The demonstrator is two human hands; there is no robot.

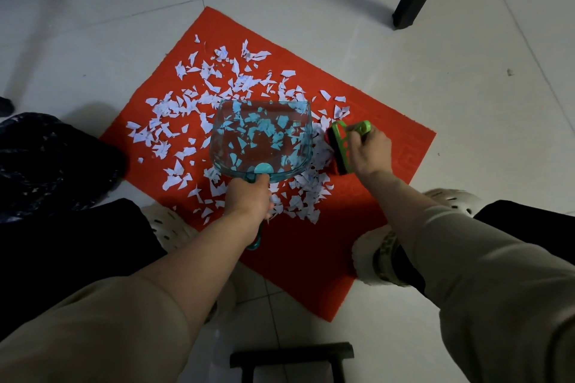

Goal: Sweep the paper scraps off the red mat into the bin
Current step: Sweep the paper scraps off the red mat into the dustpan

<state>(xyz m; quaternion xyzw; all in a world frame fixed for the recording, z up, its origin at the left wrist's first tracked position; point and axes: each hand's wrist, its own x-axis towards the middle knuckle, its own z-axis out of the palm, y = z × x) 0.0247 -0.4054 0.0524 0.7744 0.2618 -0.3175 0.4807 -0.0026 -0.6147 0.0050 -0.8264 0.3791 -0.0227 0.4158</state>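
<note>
The left grip (249, 196) is clenched around the teal handle of a clear dustpan (261, 137). The forearm reaches straight out from the near side and the sleeve is pushed up. The pan sits over the middle of the red mat (398, 146) with its wide mouth toward the far side. Whether the tinted pieces seen in it lie inside or under it, I cannot tell.

The right grip (370, 149) clasps the handle of a green brush (340, 146), wrist bent inward. The dark bristles rest on the mat just beside the pan's right edge.

White paper scraps (193, 102) are strewn across the left, far and middle parts of the mat. A small pile lies between brush and pan.

The mat lies on a pale tiled floor (466, 87). A dark crinkled bag (46, 158) sits just off its left edge.
</note>
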